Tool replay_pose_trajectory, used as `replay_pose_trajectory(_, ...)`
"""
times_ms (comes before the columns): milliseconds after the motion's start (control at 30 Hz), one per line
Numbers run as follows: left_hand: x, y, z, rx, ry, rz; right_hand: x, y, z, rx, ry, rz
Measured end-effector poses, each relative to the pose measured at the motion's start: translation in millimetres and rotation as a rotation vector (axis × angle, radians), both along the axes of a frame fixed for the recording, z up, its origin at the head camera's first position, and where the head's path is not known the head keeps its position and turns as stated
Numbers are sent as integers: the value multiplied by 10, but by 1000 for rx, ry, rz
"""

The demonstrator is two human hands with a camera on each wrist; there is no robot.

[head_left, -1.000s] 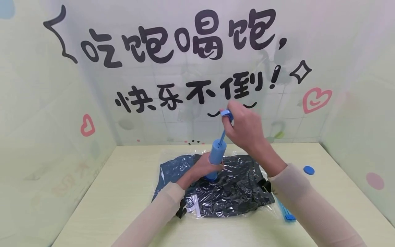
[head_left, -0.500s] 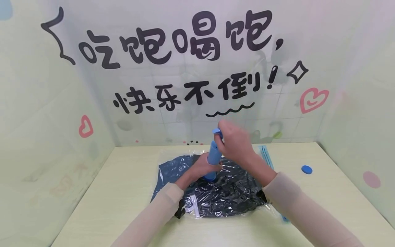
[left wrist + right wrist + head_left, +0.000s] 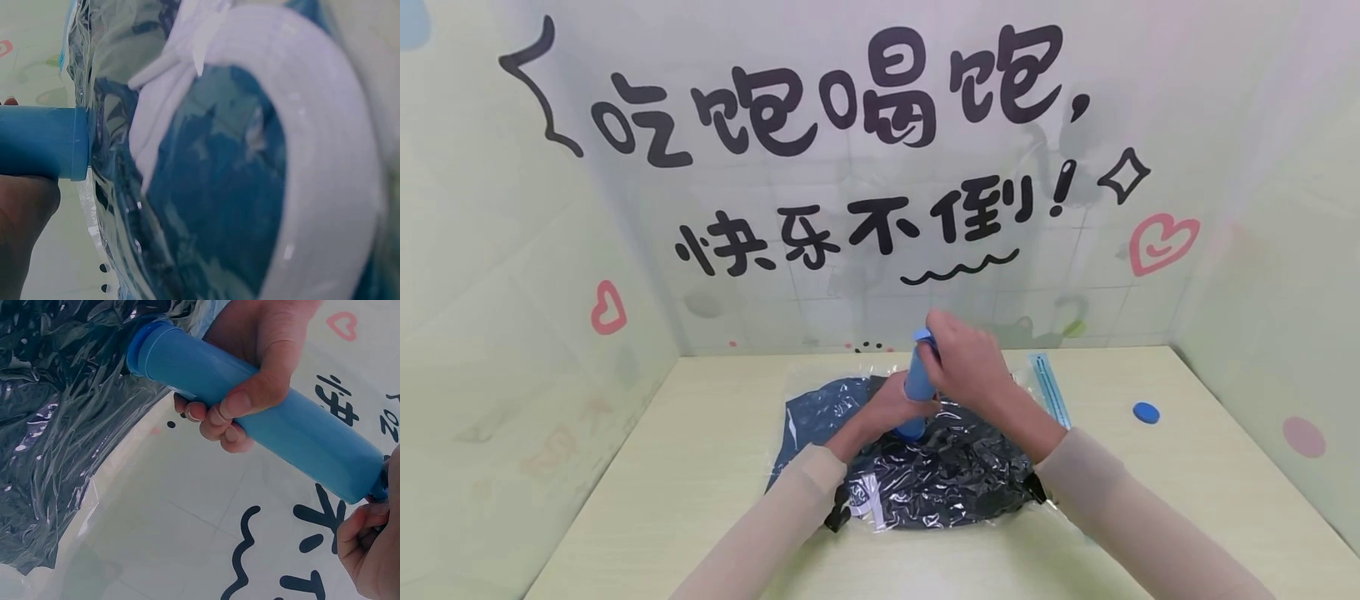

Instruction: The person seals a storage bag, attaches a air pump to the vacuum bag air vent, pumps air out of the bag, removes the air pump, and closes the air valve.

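Note:
A blue hand pump [image 3: 919, 379] stands slightly tilted on a clear plastic storage bag [image 3: 940, 492] packed with dark clothing. My left hand [image 3: 887, 404] grips the pump's barrel, its fingers and thumb curled round it in the right wrist view. The right hand [image 3: 966, 354] holds the handle at the pump's top, which sits close against the barrel. At the lower end, the pump's blue base [image 3: 150, 347] touches the wrinkled bag. White fabric [image 3: 325, 144] shows through the plastic in the left wrist view. The right hand [image 3: 375, 550] covers most of the handle.
A round blue cap [image 3: 1146, 412] lies on the pale table [image 3: 647, 467] to the right. Beside the bag's right edge is a light-blue strip [image 3: 1051, 392], partly hidden by the right arm. Printed walls [image 3: 737, 317] enclose the table at the back and sides.
My right hand has moved down, pushing the extended pump rod into the barrel. The left hand keeps its grip in the same place. The view has shifted slightly.

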State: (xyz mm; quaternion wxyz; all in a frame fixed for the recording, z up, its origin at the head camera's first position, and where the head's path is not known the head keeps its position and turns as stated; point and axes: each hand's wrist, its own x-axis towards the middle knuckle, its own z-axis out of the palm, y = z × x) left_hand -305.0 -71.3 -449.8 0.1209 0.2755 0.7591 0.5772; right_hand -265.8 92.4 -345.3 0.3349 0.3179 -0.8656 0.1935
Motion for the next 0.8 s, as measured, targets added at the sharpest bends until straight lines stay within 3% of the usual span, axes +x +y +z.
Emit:
replay_pose_trajectory(267, -2, -9, 3, 7, -19, 12, -11, -10, 130, 12, 9, -15)
replay_pose_trajectory(467, -23, -6, 16, -5, -11, 15, 24, 9, 355, -9, -6, 7)
replay_pose_trajectory(800, -6, -12, 9, 5, -35, -6, 32, 14, 772, -110, 140, 18)
